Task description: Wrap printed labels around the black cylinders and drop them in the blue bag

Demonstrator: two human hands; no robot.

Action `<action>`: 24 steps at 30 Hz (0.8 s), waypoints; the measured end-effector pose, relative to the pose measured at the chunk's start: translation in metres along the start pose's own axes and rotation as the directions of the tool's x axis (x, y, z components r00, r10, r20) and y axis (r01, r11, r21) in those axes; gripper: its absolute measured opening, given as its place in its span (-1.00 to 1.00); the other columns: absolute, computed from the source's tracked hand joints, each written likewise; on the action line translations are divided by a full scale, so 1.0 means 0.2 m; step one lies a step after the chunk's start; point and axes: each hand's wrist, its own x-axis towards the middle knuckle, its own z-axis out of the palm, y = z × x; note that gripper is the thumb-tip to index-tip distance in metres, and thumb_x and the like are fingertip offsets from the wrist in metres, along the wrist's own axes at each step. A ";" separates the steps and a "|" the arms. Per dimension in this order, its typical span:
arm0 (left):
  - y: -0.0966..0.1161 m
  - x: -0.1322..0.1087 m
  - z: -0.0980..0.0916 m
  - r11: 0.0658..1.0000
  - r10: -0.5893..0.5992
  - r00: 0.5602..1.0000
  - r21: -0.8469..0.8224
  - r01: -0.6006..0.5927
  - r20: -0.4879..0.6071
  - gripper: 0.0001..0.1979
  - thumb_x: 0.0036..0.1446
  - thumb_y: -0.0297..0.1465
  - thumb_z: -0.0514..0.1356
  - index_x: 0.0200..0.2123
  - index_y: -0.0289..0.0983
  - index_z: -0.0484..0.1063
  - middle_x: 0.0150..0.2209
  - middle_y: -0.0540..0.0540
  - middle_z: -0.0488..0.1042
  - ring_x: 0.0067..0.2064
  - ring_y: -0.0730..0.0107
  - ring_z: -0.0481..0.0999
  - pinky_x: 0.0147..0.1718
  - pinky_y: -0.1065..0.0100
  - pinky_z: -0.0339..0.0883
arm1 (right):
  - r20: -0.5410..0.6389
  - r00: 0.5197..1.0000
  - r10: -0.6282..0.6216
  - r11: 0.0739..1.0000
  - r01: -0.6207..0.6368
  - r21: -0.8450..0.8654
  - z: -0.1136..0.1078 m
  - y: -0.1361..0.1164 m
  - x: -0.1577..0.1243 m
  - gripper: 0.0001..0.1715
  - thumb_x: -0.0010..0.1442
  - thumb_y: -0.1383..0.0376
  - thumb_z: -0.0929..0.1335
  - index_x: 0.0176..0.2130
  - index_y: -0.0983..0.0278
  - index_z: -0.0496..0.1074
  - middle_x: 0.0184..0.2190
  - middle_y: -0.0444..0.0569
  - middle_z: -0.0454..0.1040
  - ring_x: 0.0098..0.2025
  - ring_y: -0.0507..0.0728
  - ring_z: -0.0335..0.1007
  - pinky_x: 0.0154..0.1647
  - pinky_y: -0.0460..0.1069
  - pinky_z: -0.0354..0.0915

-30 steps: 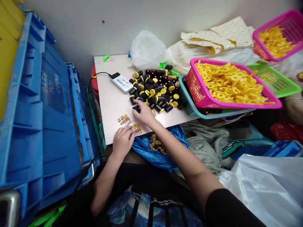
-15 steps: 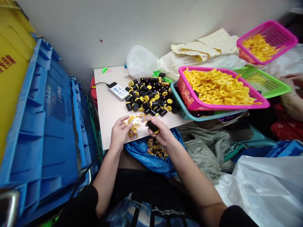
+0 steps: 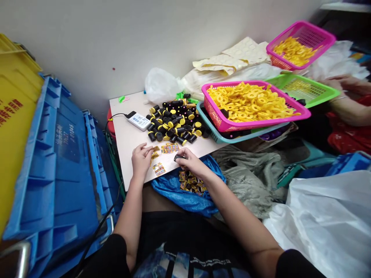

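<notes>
My right hand (image 3: 191,161) pinches a small black canister (image 3: 179,157) at the table's front edge; the fingers cover much of it. My left hand (image 3: 140,160) rests by the table's left front part, fingers apart, with the tips beside small printed yellow stickers (image 3: 155,153). More stickers (image 3: 170,148) lie between the two hands, and another printed sticker (image 3: 159,169) is closer to the edge. Beyond them spreads a heap of black canisters with yellow caps (image 3: 174,122). Below the edge, an open blue bag (image 3: 165,193) contains several canisters with stickers on them (image 3: 191,182).
A white device (image 3: 140,121) with a cable lies left of the heap. To the right, a pink basket (image 3: 255,125) of yellow ring-shaped parts sits on a teal basket (image 3: 220,137). Blue crates (image 3: 72,154) stand at left. Another person's hands (image 3: 344,83) are at far right.
My left hand has lowered away from the sheets it held, which now lie on the table. My right hand has moved slightly down with the canister. The view has shifted.
</notes>
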 end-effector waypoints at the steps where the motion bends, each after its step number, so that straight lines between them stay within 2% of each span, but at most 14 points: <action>1: 0.02 0.00 0.00 0.991 -0.054 0.998 -0.122 0.056 0.017 -0.82 -0.03 -0.31 0.26 -0.35 -0.27 0.55 -0.19 -0.20 0.55 -0.14 0.19 0.49 -0.11 0.17 0.36 | -0.001 0.999 -0.032 0.999 0.032 0.018 -0.01 0.00 -0.01 -0.57 -0.17 0.19 0.49 -0.30 0.25 0.33 -0.49 -0.23 0.35 -0.55 -0.06 0.18 -0.57 -0.14 0.10; 4: 0.09 -0.05 -0.01 0.862 -0.184 0.966 -0.443 0.247 0.181 -0.67 -0.15 -0.27 0.37 -0.29 -0.28 0.47 -0.52 0.01 0.49 -0.46 0.43 0.46 -0.43 0.39 0.34 | -0.011 0.997 -0.082 0.987 0.083 0.139 -0.04 -0.03 -0.03 -0.62 -0.13 0.20 0.47 -0.27 0.25 0.40 -0.50 -0.21 0.37 -0.56 -0.07 0.14 -0.56 -0.14 0.07; 6: 0.16 -0.10 -0.03 0.788 -0.199 0.943 -0.529 0.317 0.268 -0.64 -0.22 -0.27 0.41 -0.33 -0.28 0.44 -0.62 0.08 0.42 -0.56 0.52 0.38 -0.52 0.48 0.27 | -0.036 0.994 -0.106 0.976 0.110 0.185 -0.04 -0.07 -0.04 -0.72 -0.09 0.17 0.44 -0.36 0.26 0.41 -0.49 -0.17 0.41 -0.56 -0.05 0.16 -0.60 -0.14 0.01; 8: 0.22 -0.15 -0.05 0.758 -0.206 0.928 -0.550 0.352 0.310 -0.68 -0.22 -0.26 0.41 -0.42 -0.30 0.44 -0.63 0.06 0.42 -0.58 0.55 0.37 -0.55 0.50 0.25 | -0.054 0.988 -0.144 0.984 0.149 0.098 -0.03 -0.10 -0.05 -0.74 -0.03 0.11 0.41 -0.46 0.26 0.39 -0.54 -0.14 0.44 -0.56 -0.03 0.19 -0.59 -0.13 0.02; 11: 0.28 -0.20 -0.06 0.755 -0.210 0.929 -0.553 0.352 0.304 -0.72 -0.22 -0.26 0.41 -0.47 -0.30 0.48 -0.54 -0.02 0.51 -0.51 0.46 0.46 -0.48 0.43 0.34 | -0.008 0.987 -0.164 0.978 0.161 -0.132 0.01 -0.14 -0.07 -0.62 0.07 -0.01 0.36 -0.42 0.26 0.45 -0.66 -0.16 0.40 -0.58 0.00 0.22 -0.51 -0.09 0.12; 14: 0.30 -0.24 -0.06 0.787 -0.175 0.949 -0.542 0.295 0.262 -0.77 -0.20 -0.30 0.40 -0.46 -0.29 0.53 -0.46 -0.07 0.56 -0.41 0.37 0.52 -0.38 0.37 0.40 | 0.073 0.987 -0.143 0.962 0.155 -0.225 0.05 -0.14 -0.09 -0.59 0.03 -0.03 0.39 -0.35 0.26 0.49 -0.65 -0.17 0.39 -0.55 0.02 0.26 -0.46 -0.08 0.16; 18: 0.30 -0.25 -0.05 0.798 -0.185 0.952 -0.529 0.291 0.245 -0.82 -0.15 -0.31 0.37 -0.46 -0.28 0.55 -0.48 -0.05 0.56 -0.44 0.41 0.50 -0.41 0.40 0.39 | 0.048 0.984 -0.174 0.942 0.180 -0.283 0.08 -0.14 -0.10 -0.59 -0.02 0.01 0.43 -0.60 0.28 0.39 -0.63 -0.15 0.36 -0.52 0.01 0.22 -0.43 -0.08 0.17; 20: 0.29 -0.25 -0.05 0.764 -0.232 0.942 -0.554 0.331 0.243 -0.80 -0.18 -0.28 0.38 -0.47 -0.29 0.55 -0.50 -0.03 0.54 -0.47 0.45 0.47 -0.44 0.42 0.37 | 0.009 0.987 -0.161 0.963 0.159 -0.215 0.07 -0.15 -0.11 -0.60 0.04 -0.01 0.37 -0.53 0.27 0.41 -0.61 -0.15 0.35 -0.53 0.01 0.19 -0.50 -0.09 0.13; 22: 0.29 -0.25 -0.05 0.717 -0.269 0.927 -0.589 0.373 0.260 -0.76 -0.23 -0.26 0.41 -0.49 -0.29 0.54 -0.52 -0.02 0.53 -0.49 0.48 0.45 -0.46 0.45 0.36 | 0.010 0.991 -0.136 0.991 0.136 -0.015 0.05 -0.17 -0.13 -0.68 0.05 0.03 0.35 -0.37 0.23 0.42 -0.54 -0.16 0.35 -0.52 0.00 0.18 -0.55 -0.12 0.10; 24: 0.29 -0.25 -0.05 0.676 -0.282 0.913 -0.613 0.408 0.296 -0.72 -0.27 -0.25 0.43 -0.49 -0.29 0.54 -0.53 -0.01 0.52 -0.49 0.50 0.44 -0.47 0.47 0.35 | 0.036 0.990 -0.134 0.972 0.124 0.201 0.03 -0.20 -0.15 -0.71 -0.02 0.11 0.39 -0.28 0.18 0.37 -0.44 -0.17 0.34 -0.49 0.00 0.19 -0.55 -0.14 0.11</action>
